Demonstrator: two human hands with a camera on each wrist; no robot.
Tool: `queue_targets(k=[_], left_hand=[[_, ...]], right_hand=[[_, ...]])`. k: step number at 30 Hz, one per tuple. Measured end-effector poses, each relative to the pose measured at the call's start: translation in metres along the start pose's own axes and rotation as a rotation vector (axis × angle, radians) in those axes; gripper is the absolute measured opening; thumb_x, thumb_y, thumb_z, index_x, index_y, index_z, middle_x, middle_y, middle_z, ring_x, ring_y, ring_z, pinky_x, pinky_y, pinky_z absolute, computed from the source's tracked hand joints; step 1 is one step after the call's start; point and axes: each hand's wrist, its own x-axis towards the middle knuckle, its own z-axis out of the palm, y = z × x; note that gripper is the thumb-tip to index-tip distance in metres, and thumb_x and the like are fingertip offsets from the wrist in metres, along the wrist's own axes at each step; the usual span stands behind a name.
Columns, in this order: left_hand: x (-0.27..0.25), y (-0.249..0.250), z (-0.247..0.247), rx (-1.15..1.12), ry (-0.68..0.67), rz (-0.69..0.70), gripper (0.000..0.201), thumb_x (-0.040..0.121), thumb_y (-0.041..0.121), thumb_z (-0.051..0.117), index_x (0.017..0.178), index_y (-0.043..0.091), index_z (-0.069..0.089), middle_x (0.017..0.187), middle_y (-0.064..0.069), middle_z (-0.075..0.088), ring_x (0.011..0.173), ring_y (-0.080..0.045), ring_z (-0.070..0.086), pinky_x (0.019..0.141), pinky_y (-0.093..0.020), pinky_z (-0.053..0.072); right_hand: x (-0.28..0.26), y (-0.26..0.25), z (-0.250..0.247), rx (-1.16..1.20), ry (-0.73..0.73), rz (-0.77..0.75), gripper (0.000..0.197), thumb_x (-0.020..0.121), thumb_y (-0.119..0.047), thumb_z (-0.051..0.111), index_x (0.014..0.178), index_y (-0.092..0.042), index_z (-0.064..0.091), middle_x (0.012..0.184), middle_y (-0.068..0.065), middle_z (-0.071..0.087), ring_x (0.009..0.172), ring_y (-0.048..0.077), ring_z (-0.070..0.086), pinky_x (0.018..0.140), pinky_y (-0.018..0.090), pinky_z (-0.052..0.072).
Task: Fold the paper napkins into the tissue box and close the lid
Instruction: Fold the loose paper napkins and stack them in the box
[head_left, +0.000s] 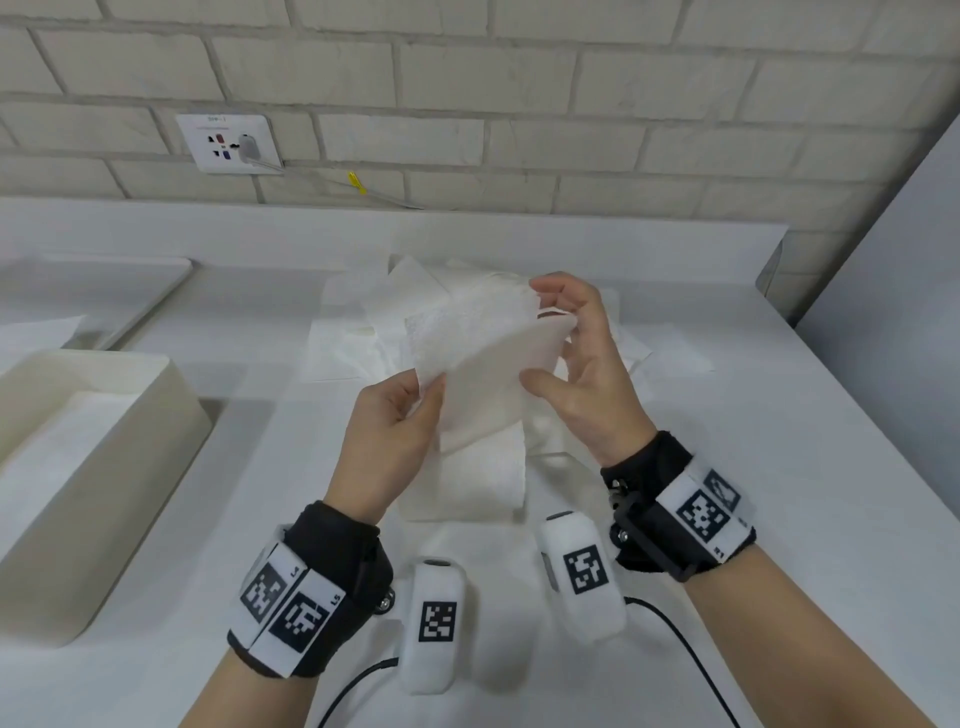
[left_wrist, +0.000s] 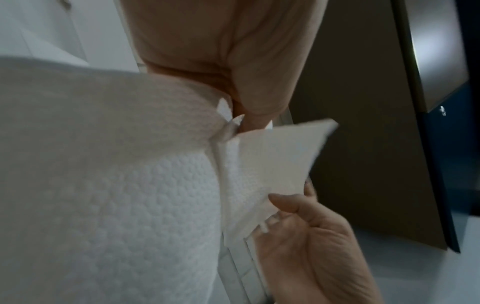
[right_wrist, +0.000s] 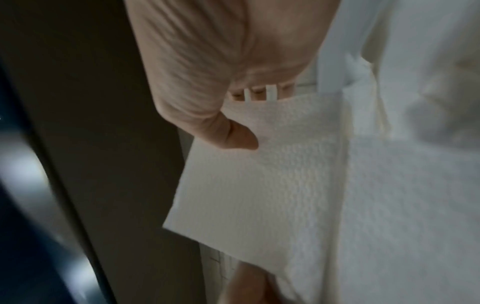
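White countertop (head_left: 675, 493) under a pale brick wall (head_left: 467, 78), with a white wall socket (head_left: 228, 143) above it; on the left, near the edge, stands an open cream rectangular tissue box (head_left: 176, 405), already lined with white paper inside; no lid surely identified in these views. Behind the hands lies a loose heap of unfolded white paper napkins (head_left: 363, 322), spread flat on the counter. Held up in the air, between box and heap, is one white embossed paper napkin (head_left: 483, 353), half doubled over; folding step in hand, judged as somewhere in the middle of the task. Left hand (head_left: 387, 441) pinches the lower corner between thumb and fingers (left_wrist: 262, 98); right hand (head_left: 582, 364) holds the far edge, thumb (right_wrist: 239, 139) pressed on the sheet, fingers curled behind it; both closed on the paper, not apart. Next move probably calls for bringing the edges together evenly, then carrying the folded piece left and laying it flat into the box; thin paper, easily creased or torn if pulled too hard.
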Motion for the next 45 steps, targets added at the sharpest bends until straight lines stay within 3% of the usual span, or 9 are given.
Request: queue_targets(k=[3,7,14,17,21,26,31,36,45], left_hand=[[0.000,0.002,-0.002,0.040,0.008,0.010,0.025,0.095,0.018,0.053,0.077,0.013,0.070,0.064,0.008,0.066,0.065,-0.008,0.061,0.062,-0.021,0.047],[0.004,-0.001,-0.004,0.054,0.018,0.011,0.021,0.094,0.018,0.056,0.078,0.015,0.070,0.060,0.012,0.066,0.060,-0.003,0.060,0.058,-0.014,0.045],[0.013,-0.006,-0.015,0.042,0.122,-0.051,0.020,0.093,0.017,0.059,0.074,0.018,0.067,0.062,0.014,0.066,0.064,-0.003,0.062,0.064,-0.017,0.047],[0.022,-0.014,-0.028,0.091,0.178,-0.089,0.016,0.086,0.006,0.064,0.081,0.021,0.067,0.081,0.003,0.069,0.082,-0.022,0.065,0.076,-0.034,0.051],[0.029,-0.022,-0.040,0.227,0.143,-0.150,0.035,0.077,0.001,0.071,0.101,0.026,0.069,0.107,0.002,0.067,0.102,-0.021,0.063,0.092,-0.036,0.051],[0.033,-0.025,-0.043,0.462,0.142,-0.075,0.035,0.085,0.007,0.065,0.116,0.021,0.065,0.119,0.003,0.064,0.106,-0.017,0.059,0.085,-0.016,0.039],[0.017,-0.002,-0.031,0.250,0.004,0.151,0.018,0.096,0.031,0.051,0.106,0.033,0.066,0.116,0.017,0.064,0.115,0.000,0.054,0.089,-0.003,0.035],[-0.007,0.019,-0.014,0.008,-0.252,0.280,0.041,0.084,0.071,0.041,0.100,0.047,0.070,0.104,0.009,0.070,0.104,-0.013,0.062,0.091,-0.024,0.045],[-0.007,0.011,0.002,0.139,-0.229,0.304,0.010,0.089,0.036,0.056,0.085,0.035,0.065,0.081,0.017,0.065,0.078,0.002,0.058,0.071,-0.010,0.041]], right_hand=[[-0.001,0.000,-0.001,-0.287,-0.050,-0.149,0.057,0.067,0.000,0.058,0.110,-0.037,0.053,0.118,-0.014,0.033,0.116,0.008,0.035,0.106,0.018,0.027],[-0.003,0.004,0.002,-0.508,-0.113,-0.175,0.022,0.069,-0.017,0.069,0.089,-0.026,0.066,0.118,-0.018,0.040,0.116,0.012,0.032,0.103,0.034,0.026],[-0.002,-0.004,-0.003,-0.483,-0.175,-0.115,0.004,0.078,-0.021,0.061,0.080,-0.022,0.063,0.086,-0.023,0.062,0.096,-0.005,0.052,0.106,0.022,0.007],[0.001,-0.016,-0.013,-0.402,-0.224,-0.086,0.029,0.078,-0.001,0.063,0.081,-0.030,0.062,0.078,-0.036,0.060,0.085,-0.014,0.053,0.101,0.023,0.025],[0.005,-0.038,-0.023,-0.330,-0.350,-0.040,0.028,0.075,0.014,0.061,0.083,-0.011,0.072,0.079,-0.019,0.066,0.082,-0.010,0.060,0.080,0.007,0.043],[0.009,-0.059,-0.028,-0.424,-0.510,0.028,0.017,0.078,-0.001,0.061,0.083,-0.015,0.070,0.082,-0.011,0.069,0.081,-0.003,0.063,0.076,0.008,0.044],[0.015,-0.049,-0.022,-0.598,-0.546,-0.114,0.019,0.083,-0.024,0.062,0.094,-0.010,0.071,0.109,-0.001,0.065,0.104,0.010,0.052,0.092,0.019,0.037],[0.024,-0.043,-0.009,-0.653,-0.430,-0.179,0.020,0.084,-0.022,0.060,0.089,-0.005,0.068,0.133,0.002,0.051,0.131,0.018,0.033,0.106,0.026,0.022],[0.023,-0.045,-0.011,-0.516,-0.388,0.050,0.016,0.086,-0.016,0.063,0.093,-0.002,0.066,0.094,0.007,0.066,0.094,0.020,0.058,0.088,0.040,0.043]])
